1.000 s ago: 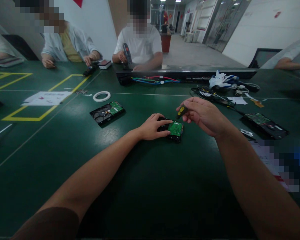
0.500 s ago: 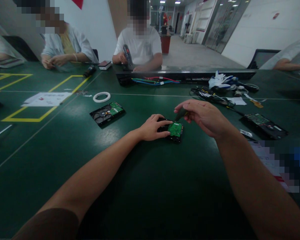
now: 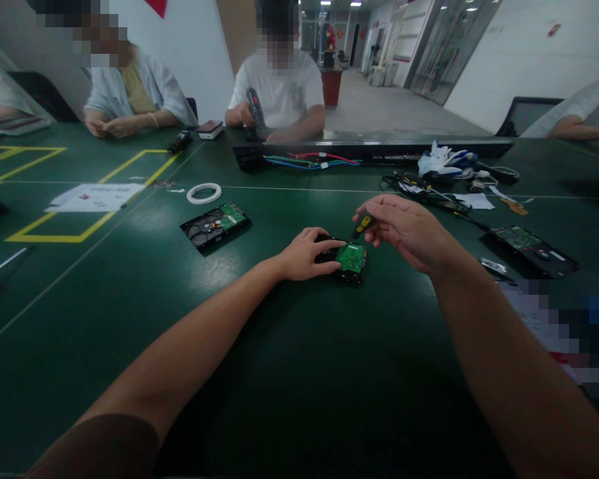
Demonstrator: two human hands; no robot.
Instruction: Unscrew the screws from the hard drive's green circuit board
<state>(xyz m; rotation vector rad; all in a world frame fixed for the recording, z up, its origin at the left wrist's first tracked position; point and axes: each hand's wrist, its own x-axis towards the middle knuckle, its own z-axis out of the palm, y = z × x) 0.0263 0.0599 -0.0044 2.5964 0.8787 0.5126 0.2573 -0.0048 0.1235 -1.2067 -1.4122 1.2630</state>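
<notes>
On the green table lies a hard drive (image 3: 352, 258), its green circuit board facing up. My left hand (image 3: 309, 256) holds it from the left, with the thumb and index finger stretched over the board. Just above the drive's far right corner, my right hand (image 3: 397, 229) grips what looks like a short screwdriver (image 3: 363, 225) with a dark, yellow-marked handle. Its lower end points down toward the drive; I cannot tell whether it touches. A second hard drive (image 3: 215, 227) rests farther left, board side up.
A white ring (image 3: 204, 193) and paper sheets (image 3: 94, 197) lie to the left. A red-handled tool (image 3: 0, 269) is at the left edge. Cables (image 3: 419, 189), gloves (image 3: 442, 159) and another hard drive (image 3: 529, 251) are on the right. People sit across the table.
The screwdriver has turned in my right hand, so its yellow marks now show. My right hand has shifted very slightly; my left hand and the drive stay put.
</notes>
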